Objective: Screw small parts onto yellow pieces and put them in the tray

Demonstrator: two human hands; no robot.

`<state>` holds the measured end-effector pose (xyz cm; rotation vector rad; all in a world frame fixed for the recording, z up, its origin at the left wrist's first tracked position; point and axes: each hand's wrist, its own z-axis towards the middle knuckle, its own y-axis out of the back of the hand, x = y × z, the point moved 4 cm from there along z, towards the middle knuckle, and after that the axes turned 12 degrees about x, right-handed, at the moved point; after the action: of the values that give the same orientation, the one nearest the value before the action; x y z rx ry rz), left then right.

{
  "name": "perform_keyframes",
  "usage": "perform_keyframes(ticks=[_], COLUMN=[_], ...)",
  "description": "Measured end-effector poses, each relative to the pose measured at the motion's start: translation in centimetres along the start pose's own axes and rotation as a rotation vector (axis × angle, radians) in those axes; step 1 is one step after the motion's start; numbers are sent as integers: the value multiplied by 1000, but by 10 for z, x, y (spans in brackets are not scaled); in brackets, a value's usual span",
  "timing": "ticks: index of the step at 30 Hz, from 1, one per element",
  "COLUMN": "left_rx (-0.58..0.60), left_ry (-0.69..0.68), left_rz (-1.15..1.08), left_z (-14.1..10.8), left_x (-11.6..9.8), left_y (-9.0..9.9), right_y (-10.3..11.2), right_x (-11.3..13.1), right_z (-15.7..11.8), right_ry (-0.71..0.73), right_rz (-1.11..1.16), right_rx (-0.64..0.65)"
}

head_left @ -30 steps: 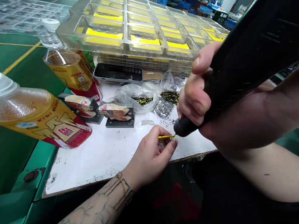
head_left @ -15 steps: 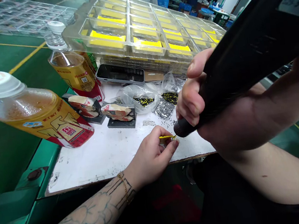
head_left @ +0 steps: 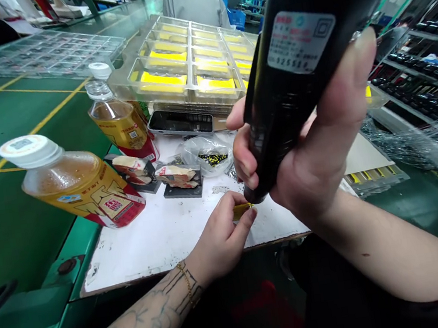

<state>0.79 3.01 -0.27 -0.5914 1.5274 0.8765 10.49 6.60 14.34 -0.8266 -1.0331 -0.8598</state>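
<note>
My left hand (head_left: 222, 233) pinches a small yellow part (head_left: 241, 211) between thumb and fingers, low over the white worktop (head_left: 153, 248). Wrapped around a black electric screwdriver (head_left: 276, 108) with a printed label is my right hand (head_left: 308, 168). The tool leans down to the left, and its nose meets the far end of the yellow part beside my left thumb. The tip itself is too small to make out. Behind my left hand lies a clear plastic bag (head_left: 205, 155) with black and yellow pieces in it.
Two drink bottles (head_left: 80, 187) (head_left: 117, 113) stand at the left. Two dark blocks with torn tape (head_left: 181, 182) (head_left: 133, 170) sit near them. A phone (head_left: 181, 121) rests against stacked clear trays (head_left: 177, 91) of yellow parts. Beyond, a person in grey (head_left: 195, 0) faces away.
The screwdriver has swung more upright, its label now facing me, with its nose against the yellow part. The yellow part has turned, showing a broader side. The view has shifted to the right.
</note>
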Motion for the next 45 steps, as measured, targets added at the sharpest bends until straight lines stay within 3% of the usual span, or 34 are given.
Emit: perform_keyframes(ticks=[5,14,19,23,29,38,45], left_rx=[-30,-4,-21,-7,6,20,-13], left_ry=[-56,-45,-102,-68,-24,5,-62], left_rz=[66,54,80,55,24,-14,88], left_z=[2,1,1,1,1,1,1], left_x=[-5,-4,-7,-5,-4,0,-6], left_y=[3,1,2,2,2,0,3], right_y=[1,-5,-7,-7,-1,-1,0], right_x=[8,5,12,13,7,1,5], right_z=[1,-3,-3,-4,-1,-3,-6], right_ry=[-100,11,-51,-137,36,36,68], right_rz=[54,30,30,44,-32,13,67], right_rx=[4,57,43,53,-39,4,-12])
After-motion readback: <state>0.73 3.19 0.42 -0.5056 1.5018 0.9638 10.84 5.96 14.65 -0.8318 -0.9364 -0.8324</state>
